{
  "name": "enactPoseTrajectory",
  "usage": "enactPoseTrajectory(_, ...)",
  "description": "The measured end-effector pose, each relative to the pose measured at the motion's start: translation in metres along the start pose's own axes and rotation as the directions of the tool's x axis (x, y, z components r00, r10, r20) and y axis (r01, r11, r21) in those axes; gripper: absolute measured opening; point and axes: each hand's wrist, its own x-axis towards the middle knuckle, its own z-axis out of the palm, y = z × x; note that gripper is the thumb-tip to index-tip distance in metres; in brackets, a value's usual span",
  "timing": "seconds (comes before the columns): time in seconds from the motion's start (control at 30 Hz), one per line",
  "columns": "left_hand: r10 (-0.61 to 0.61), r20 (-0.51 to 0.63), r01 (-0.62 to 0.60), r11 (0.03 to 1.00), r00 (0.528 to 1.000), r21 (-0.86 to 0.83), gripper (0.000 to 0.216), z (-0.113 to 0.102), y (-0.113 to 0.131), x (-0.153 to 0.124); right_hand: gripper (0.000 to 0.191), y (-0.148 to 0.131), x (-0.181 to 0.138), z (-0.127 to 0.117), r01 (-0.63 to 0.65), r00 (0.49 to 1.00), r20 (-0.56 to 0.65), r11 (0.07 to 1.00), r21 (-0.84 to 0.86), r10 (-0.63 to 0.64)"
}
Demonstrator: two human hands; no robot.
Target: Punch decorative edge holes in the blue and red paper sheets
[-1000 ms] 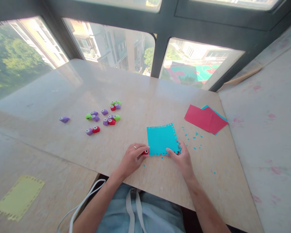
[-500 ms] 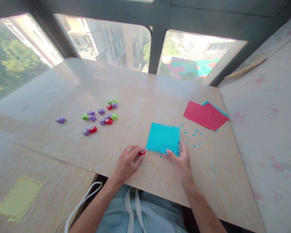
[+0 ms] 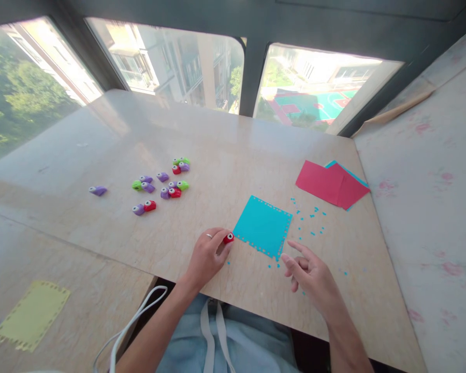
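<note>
A cyan paper square (image 3: 263, 226) with punched holes along its edges lies flat on the beige table (image 3: 225, 140). My left hand (image 3: 206, 255) pinches a small red hole punch (image 3: 228, 238) that touches the square's left corner. Just below the square's near corner, my right hand (image 3: 310, 269) hovers with loose, spread fingers and holds nothing. Tiny cyan paper bits (image 3: 309, 216) are scattered to the right of the square.
Several small purple, green and red punches (image 3: 161, 184) are clustered at the left middle, with one purple punch (image 3: 98, 190) apart. Red and cyan sheets (image 3: 331, 184) are stacked at the right. A punched yellow sheet (image 3: 31, 315) lies on the lower left surface. Windows stand behind.
My right hand has let go of the cyan square and drawn back toward me. The square has turned and shifted slightly. My left hand keeps the red punch at its corner.
</note>
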Motion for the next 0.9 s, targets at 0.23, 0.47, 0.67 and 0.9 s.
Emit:
enactPoseTrajectory(0.23,0.019,-0.007,-0.019,0.999,1.000,0.031,0.018,0.002,-0.001,0.002,0.052,-0.038,0.093,0.005,0.441,0.881,0.041,0.785,-0.436,-0.472)
enactPoseTrajectory(0.47,0.006,-0.021,-0.005,0.998,1.000,0.066,0.017,0.003,0.001,0.002,0.057,-0.065,0.137,0.028,0.395,0.911,0.231,0.557,-0.731,-0.342)
enactPoseTrajectory(0.67,0.079,-0.016,-0.075,0.985,0.997,0.155,0.031,0.005,-0.001,0.001,0.032,-0.062,0.128,0.014,0.326,0.942,0.280,0.694,-0.642,-0.184)
enactPoseTrajectory(0.9,0.106,-0.068,-0.098,0.988,0.992,0.117,0.028,0.007,-0.008,0.004,0.031,-0.051,0.123,-0.013,0.309,0.896,0.403,0.914,-0.265,-0.186)
